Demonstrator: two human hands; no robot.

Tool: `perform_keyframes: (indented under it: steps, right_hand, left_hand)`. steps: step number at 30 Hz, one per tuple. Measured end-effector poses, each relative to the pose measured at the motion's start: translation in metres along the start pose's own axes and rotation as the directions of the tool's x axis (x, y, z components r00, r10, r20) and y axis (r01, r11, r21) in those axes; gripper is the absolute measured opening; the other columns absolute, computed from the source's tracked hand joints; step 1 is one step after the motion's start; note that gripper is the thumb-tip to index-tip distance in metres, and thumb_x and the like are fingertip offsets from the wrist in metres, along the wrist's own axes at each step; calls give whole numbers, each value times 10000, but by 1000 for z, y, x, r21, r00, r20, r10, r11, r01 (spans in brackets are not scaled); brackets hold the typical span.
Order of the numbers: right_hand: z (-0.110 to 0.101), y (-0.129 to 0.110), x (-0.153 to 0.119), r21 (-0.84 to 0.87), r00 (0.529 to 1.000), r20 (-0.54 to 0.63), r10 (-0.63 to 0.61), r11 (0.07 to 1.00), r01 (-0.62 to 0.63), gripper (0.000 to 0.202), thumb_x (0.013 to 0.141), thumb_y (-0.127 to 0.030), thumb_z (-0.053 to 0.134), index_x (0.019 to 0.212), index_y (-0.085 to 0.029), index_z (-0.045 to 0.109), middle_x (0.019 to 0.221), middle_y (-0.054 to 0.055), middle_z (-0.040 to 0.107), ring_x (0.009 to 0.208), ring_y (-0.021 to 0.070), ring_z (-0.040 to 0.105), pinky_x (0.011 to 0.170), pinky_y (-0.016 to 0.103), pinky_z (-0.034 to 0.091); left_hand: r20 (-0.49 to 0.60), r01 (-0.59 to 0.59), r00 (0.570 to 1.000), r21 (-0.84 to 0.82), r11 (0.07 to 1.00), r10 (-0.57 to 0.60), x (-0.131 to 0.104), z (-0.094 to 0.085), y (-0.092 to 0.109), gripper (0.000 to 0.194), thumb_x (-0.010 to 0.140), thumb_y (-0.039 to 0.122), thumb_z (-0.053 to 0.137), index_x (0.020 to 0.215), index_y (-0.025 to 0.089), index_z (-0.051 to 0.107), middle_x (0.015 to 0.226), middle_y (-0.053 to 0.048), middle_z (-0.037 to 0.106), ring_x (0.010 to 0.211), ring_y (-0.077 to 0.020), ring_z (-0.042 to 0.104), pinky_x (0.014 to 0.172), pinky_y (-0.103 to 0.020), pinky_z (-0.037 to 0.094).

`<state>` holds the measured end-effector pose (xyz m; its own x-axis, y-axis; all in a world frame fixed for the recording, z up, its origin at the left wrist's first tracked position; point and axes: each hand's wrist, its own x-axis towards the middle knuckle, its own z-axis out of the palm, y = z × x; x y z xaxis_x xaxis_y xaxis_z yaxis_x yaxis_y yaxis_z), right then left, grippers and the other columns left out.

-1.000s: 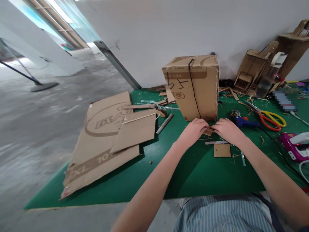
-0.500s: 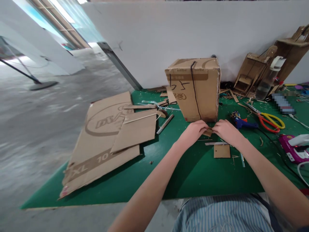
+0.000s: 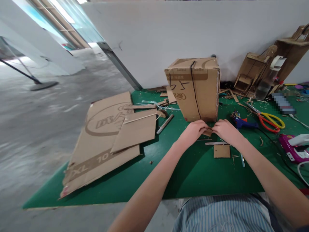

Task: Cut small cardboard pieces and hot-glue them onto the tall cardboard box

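Where hands (image 3: 196,131) pinch cardboard (image 3: 207,132), the tabletop (image 3: 195,174) is green — floor (image 3: 58,119) grey.

I'm in a craft workshop, or a workroom much like one. My green table (image 3: 188,183) is littered with scraps (image 3: 233,95) and slivers, and large cut cardboard sheets (image 3: 135,130) lie to my left. To my right I have a blue glue gun (image 3: 245,123), scissors (image 3: 259,114) with red and yellow handles, and a pink power strip (image 3: 286,142). Brown models (image 3: 253,66) that look handmade stand by a plain white wall (image 3: 156,32). Past the table's end I see bare grey floor (image 3: 67,122).
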<state>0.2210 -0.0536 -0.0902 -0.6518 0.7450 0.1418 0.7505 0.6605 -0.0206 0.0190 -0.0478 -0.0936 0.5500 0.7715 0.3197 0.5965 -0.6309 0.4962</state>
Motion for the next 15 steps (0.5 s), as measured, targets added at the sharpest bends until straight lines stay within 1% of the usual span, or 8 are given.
perform_keyframes:
  steps: [8, 15]
  right_hand:
    - [-2, -1, 0, -14, 1000, 7, 1, 1000, -1, 174, 945, -237, 595, 842, -192, 727, 868, 44, 708, 902, 217, 559, 752, 346, 307]
    - [-2, -3, 0, 5, 1000, 6, 2, 1000, -2, 189, 951, -226, 580, 834, -193, 725, 865, 59, 709, 909, 216, 572, 761, 346, 335]
  left_hand:
    - [-6, 6, 1000, -20, 1000, -6, -1, 1, -3, 155, 877, 77, 552, 887, 157, 684, 921, -51, 683, 875, -165, 652, 819, -305, 522]
    - [-5, 6, 1000, -38, 999, -6, -1, 0, -3, 154, 876, 71, 550, 874, 160, 676, 915, -48, 674, 872, -160, 648, 819, -297, 519]
